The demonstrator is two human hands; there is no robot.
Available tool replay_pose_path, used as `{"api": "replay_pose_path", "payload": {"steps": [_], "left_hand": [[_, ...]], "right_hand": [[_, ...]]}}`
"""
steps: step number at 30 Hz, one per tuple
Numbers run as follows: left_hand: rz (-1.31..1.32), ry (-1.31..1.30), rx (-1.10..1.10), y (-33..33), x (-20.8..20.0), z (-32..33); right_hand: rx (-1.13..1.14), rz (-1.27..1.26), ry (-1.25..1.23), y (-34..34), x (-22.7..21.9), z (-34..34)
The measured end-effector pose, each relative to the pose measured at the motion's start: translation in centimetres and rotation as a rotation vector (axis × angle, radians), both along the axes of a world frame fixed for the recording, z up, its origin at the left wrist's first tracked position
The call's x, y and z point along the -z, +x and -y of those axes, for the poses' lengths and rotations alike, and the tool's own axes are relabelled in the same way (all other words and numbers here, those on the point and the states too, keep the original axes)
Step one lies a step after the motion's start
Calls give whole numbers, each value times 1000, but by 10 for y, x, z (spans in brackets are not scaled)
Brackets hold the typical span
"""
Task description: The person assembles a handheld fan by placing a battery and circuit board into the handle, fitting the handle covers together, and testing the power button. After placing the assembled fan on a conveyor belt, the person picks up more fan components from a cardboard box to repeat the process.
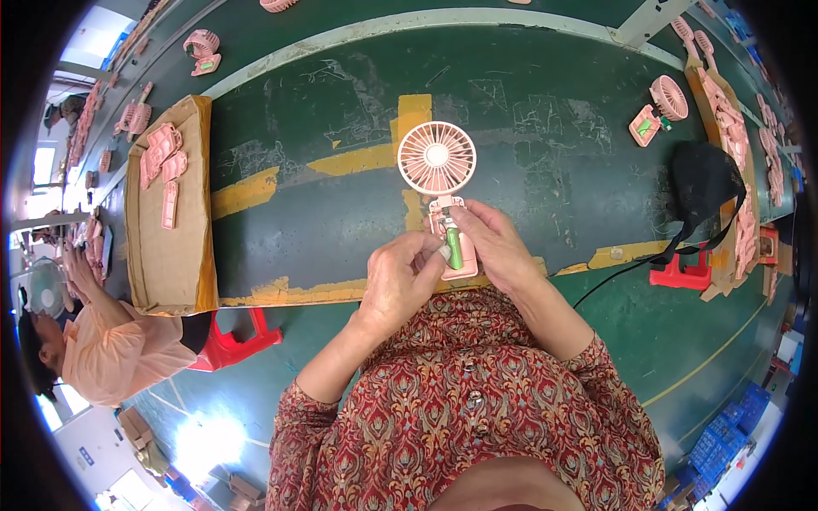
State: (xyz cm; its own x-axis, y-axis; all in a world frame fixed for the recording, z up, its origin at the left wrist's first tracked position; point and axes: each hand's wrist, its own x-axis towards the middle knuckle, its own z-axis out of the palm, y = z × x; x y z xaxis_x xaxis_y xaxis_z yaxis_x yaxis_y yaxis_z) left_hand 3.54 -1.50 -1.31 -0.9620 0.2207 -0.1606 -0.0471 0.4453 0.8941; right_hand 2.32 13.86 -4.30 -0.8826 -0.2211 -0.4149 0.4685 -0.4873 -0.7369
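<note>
A pink handheld fan (436, 156) lies at the table's near edge, its round grille pointing away from me. Its handle is opened up, showing a green cylindrical battery (455, 248) and small wires near the neck. My left hand (397, 277) grips the handle's left side, thumb tip against the battery. Closed along the handle's right side is my right hand (503, 247), its fingers near the wiring at the neck. The fingers beneath the handle are partly hidden.
A cardboard tray (175, 255) with pink shell parts (162, 153) stands left. Another opened fan (667, 98) lies far right, near a black bag (703, 183) and a box of pink parts (733, 145). A co-worker (119, 349) sits at left on a red stool (239, 341).
</note>
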Motion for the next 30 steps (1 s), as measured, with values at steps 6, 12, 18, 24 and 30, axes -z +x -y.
{"api": "replay_pose_path", "payload": {"steps": [6, 12, 18, 24, 30], "left_hand": [[150, 160, -112, 0, 10, -4], [41, 256, -218, -12, 16, -14], [-462, -46, -67, -9, 12, -1], [-585, -114, 27, -24, -17, 43], [-741, -761, -572, -111, -50, 231]], "right_hand": [[-11, -4, 11, -2, -1, -2], [-11, -28, 38, -9, 3, -5], [43, -1, 92, -5, -2, 7], [53, 45, 56, 3, -5, 2], [21, -10, 94, 0, -3, -4]]}}
